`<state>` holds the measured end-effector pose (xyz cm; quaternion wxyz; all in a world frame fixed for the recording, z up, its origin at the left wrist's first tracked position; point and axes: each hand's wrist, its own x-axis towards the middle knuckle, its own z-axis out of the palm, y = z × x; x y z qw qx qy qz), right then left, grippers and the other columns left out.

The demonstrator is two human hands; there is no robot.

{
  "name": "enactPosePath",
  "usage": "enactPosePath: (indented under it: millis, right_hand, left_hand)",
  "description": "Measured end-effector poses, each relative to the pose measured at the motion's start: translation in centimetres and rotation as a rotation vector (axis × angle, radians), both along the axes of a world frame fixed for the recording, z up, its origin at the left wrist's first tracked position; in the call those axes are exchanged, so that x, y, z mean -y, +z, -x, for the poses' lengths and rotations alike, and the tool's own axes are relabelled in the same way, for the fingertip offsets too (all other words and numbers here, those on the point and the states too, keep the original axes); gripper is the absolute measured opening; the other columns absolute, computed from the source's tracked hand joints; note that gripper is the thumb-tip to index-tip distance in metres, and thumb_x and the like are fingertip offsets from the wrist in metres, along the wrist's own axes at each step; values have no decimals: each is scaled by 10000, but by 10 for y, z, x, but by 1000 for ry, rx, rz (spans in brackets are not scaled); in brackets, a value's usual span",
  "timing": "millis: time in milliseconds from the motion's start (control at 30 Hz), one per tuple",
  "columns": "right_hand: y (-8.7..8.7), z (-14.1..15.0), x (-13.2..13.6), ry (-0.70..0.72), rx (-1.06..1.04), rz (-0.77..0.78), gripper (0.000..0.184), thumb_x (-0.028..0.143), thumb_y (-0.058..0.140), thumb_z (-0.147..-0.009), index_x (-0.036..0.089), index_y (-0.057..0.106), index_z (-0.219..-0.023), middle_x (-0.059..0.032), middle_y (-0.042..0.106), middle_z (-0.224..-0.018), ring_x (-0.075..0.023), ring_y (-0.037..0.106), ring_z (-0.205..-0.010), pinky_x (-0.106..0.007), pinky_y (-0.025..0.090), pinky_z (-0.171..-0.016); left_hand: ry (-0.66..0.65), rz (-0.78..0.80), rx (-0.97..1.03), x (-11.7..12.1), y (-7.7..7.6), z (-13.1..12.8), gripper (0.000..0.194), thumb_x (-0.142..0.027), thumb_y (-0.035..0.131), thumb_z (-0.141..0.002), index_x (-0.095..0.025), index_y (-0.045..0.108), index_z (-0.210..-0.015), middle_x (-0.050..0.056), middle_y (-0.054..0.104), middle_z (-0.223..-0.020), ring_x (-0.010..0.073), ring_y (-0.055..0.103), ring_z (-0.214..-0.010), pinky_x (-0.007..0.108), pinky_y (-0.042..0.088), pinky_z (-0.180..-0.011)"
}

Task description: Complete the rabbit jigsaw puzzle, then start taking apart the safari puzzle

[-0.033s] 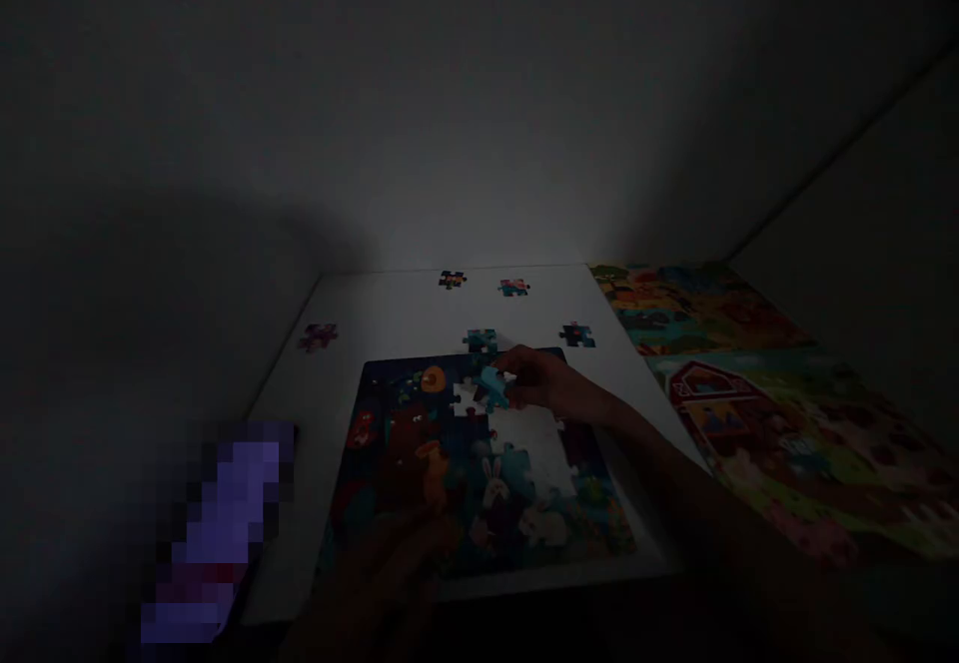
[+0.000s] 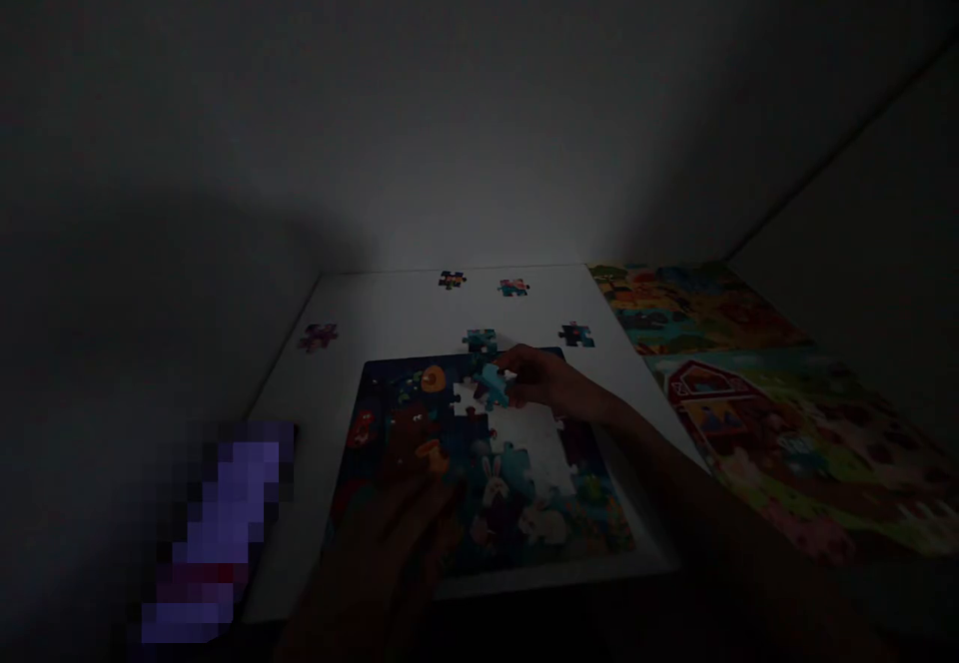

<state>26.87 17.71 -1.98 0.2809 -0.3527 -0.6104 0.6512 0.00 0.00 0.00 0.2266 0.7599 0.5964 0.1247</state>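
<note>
The scene is dim. A jigsaw puzzle [image 2: 416, 433] of cartoon animals lies in front of me, with a pale gap in its upper right middle. My right hand [image 2: 550, 383] pinches a light-blue puzzle piece [image 2: 494, 383] between thumb and fingers, over the gap's upper edge. Low on the puzzle's left side, in deep shadow, is my left hand [image 2: 401, 543]. Its fingers reach forward, apart, and I see nothing in them. A loose teal piece [image 2: 479, 339] sits just beyond the puzzle's far edge.
Farther back on the white table [image 2: 382, 314] lie a dark piece [image 2: 452, 280], a pink-and-blue piece [image 2: 513, 288], a teal piece [image 2: 576, 333] and a purplish piece [image 2: 319, 336]. Farm-picture puzzles [image 2: 749, 423] cover the right side. A pixelated purple object [image 2: 232, 503] stands left. A wall [image 2: 465, 144] rises behind.
My left hand has come forward and upward over the puzzle's lower left. My right hand and its puzzle piece have hardly moved.
</note>
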Motion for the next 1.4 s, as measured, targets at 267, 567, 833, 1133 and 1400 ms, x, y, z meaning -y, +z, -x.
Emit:
enactPosePath:
  millis: [267, 567, 833, 1133, 1400]
  right_hand:
    - [-2, -4, -3, 32, -72, -36, 582, 149, 700, -744, 256, 508, -1283, -2, 586, -1025, -126, 594, -862, -291, 538, -778]
    - [11, -3, 2, 20, 4, -86, 525, 179, 659, -776, 268, 497, -1268, -5, 585, -1054, -125, 604, -827, -318, 564, -761]
    - [8, -8, -2, -123, 65, -89, 283, 270, 692, -780, 221, 433, -882, 39, 523, -819, -75, 522, -612, -191, 482, -495]
    - [22, -13, 6, 117, 71, -55, 478, 185, 652, -762, 244, 514, -1215, -24, 545, -1074, -121, 585, -802, -246, 577, -612]
    - [22, -17, 3, 184, 204, -96, 181, 182, 655, -730, 191, 542, -870, 27, 542, -837, -92, 521, -667, -201, 466, -543]
  left_hand:
    - [43, -418, -208, -59, -39, -42, 444, -435, 439, -968, -214, 572, -1329, 129, 529, -1435, 319, 468, -1332, 554, 401, -1091]
    - [44, -412, -219, -58, -35, -42, 420, -419, 423, -975, -208, 557, -1312, 135, 531, -1418, 324, 473, -1313, 550, 413, -1064]
    - [94, -380, -209, -66, -33, -44, 414, -420, 460, -954, -214, 567, -1297, 128, 537, -1407, 318, 475, -1308, 542, 389, -1084]
    - [110, -388, -200, -74, -34, -41, 418, -435, 458, -954, -223, 575, -1295, 125, 522, -1420, 320, 463, -1320, 536, 388, -1084]
    - [113, -391, -217, -73, -36, -41, 422, -414, 451, -959, -211, 567, -1310, 131, 522, -1430, 324, 455, -1337, 553, 375, -1103]
